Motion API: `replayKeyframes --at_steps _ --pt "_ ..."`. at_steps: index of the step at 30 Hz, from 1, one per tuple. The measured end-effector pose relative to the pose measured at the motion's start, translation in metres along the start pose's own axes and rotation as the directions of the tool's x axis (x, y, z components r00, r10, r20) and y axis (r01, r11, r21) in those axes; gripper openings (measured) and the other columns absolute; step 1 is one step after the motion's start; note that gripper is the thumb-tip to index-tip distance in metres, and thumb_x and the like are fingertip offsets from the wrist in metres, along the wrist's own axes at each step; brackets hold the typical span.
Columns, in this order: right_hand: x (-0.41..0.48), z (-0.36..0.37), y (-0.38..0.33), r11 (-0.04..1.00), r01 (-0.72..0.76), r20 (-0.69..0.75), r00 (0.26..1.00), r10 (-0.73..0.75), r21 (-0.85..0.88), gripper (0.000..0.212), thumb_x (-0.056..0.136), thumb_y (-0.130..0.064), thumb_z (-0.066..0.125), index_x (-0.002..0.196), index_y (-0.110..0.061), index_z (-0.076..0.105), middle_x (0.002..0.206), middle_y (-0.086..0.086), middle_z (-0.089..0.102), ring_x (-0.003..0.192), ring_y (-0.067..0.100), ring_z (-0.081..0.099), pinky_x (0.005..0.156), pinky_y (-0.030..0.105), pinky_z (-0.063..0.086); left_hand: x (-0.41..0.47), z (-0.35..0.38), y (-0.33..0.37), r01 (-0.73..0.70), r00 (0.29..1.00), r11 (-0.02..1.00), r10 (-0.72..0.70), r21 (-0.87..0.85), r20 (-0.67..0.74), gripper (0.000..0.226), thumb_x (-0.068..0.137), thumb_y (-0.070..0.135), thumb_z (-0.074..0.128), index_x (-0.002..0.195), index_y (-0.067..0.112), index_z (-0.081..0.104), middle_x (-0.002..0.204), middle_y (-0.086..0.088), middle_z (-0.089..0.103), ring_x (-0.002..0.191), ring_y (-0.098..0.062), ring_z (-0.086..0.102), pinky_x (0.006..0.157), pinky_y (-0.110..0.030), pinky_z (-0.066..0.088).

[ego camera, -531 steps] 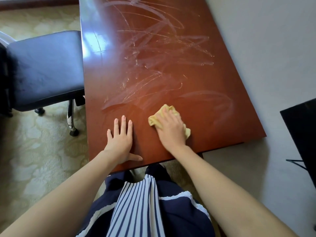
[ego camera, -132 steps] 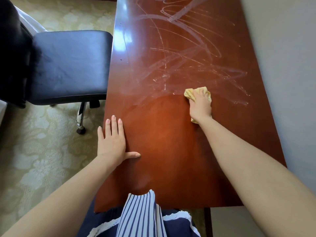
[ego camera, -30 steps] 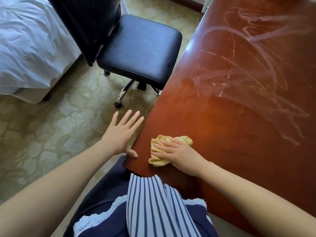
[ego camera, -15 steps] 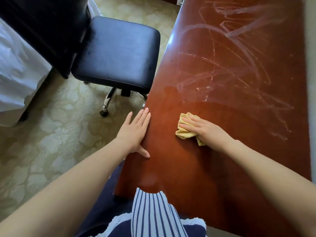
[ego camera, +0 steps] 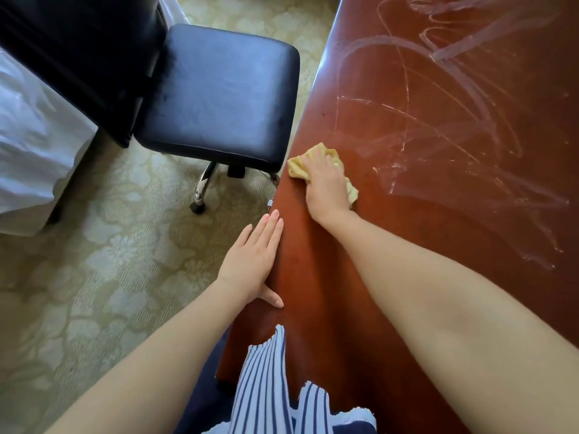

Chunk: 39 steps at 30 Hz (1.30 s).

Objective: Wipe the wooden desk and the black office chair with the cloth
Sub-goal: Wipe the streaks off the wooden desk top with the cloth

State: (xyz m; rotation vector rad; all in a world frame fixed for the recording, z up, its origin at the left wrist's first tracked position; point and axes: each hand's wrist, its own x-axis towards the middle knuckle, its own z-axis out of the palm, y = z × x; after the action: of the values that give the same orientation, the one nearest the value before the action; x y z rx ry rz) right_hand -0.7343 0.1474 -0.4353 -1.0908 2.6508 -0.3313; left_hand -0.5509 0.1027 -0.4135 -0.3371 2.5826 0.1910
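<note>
The wooden desk [ego camera: 391, 277], filling the right half of the frame, looked clean along its near stretch, while pale streaks [ego camera: 454, 126] farther up suggested wiping left to do. The left hand [ego camera: 253, 261] lay open and flat, fingers together, against the desk's left edge at lower centre, holding nothing. Beyond it, the right hand [ego camera: 326, 180] pressed the crumpled yellow cloth [ego camera: 297, 164] onto the desk beside that edge. The black office chair [ego camera: 219, 95], upper left, appeared yet to be wiped.
</note>
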Motion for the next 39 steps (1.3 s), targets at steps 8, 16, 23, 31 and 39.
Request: replayKeyframes --at_steps 8,16,23,31,39 --pt "-0.092 0.007 0.008 0.963 0.267 0.022 0.963 -0.268 0.048 0.044 0.097 -0.011 0.042 0.140 -0.019 0.046 0.150 0.003 0.037 0.140 0.025 0.031 0.113 0.038 0.019 -0.001 -0.003 -0.001 0.008 1.000 1.000 -0.008 0.002 0.003 0.151 0.051 0.075 0.070 0.144 0.005 -0.026 0.155 -0.008 -0.028 0.144 -0.020 -0.022 0.117 -0.036 -0.008" --pt "-0.166 -0.006 0.084 0.893 0.445 -0.067 0.891 -0.449 -0.068 0.048 0.080 0.005 0.059 0.123 -0.016 0.064 0.131 0.008 0.059 0.119 0.029 0.057 0.097 0.045 0.047 -0.001 -0.003 0.004 0.016 1.000 1.000 -0.016 0.012 0.027 0.151 0.051 0.074 0.072 0.145 0.005 -0.025 0.154 -0.009 -0.030 0.144 -0.020 -0.022 0.117 -0.037 -0.006" --pt "-0.136 -0.039 0.148 0.894 0.430 -0.012 0.900 -0.435 -0.130 0.052 0.077 0.013 0.043 0.122 -0.004 0.063 0.130 0.017 0.056 0.119 0.037 0.055 0.099 0.054 0.043 0.000 -0.001 0.003 0.020 0.999 1.000 -0.021 0.016 0.033 0.151 0.052 0.074 0.071 0.145 0.005 -0.026 0.154 -0.008 -0.032 0.143 -0.021 -0.024 0.117 -0.039 -0.005" --pt "-0.064 -0.053 0.141 0.992 0.113 -0.007 0.994 -0.113 0.057 0.042 0.098 -0.007 0.048 0.140 -0.010 0.044 0.150 0.010 0.034 0.142 0.029 0.025 0.117 0.036 0.020 0.002 0.001 0.001 0.006 1.000 1.000 -0.006 0.001 0.015 0.151 0.052 0.074 0.070 0.144 0.006 -0.027 0.153 -0.006 -0.033 0.143 -0.020 -0.024 0.118 -0.039 -0.003" --pt "0.029 -0.029 0.068 0.992 0.088 0.057 0.995 -0.083 -0.089 0.043 0.103 -0.014 0.033 0.146 -0.015 0.032 0.155 0.008 0.023 0.140 0.028 0.022 0.115 0.040 0.015 0.002 0.006 0.000 -0.003 0.999 1.000 0.003 -0.004 -0.036 0.151 0.051 0.074 0.071 0.145 0.007 -0.026 0.154 -0.006 -0.031 0.144 -0.019 -0.023 0.118 -0.039 -0.004"
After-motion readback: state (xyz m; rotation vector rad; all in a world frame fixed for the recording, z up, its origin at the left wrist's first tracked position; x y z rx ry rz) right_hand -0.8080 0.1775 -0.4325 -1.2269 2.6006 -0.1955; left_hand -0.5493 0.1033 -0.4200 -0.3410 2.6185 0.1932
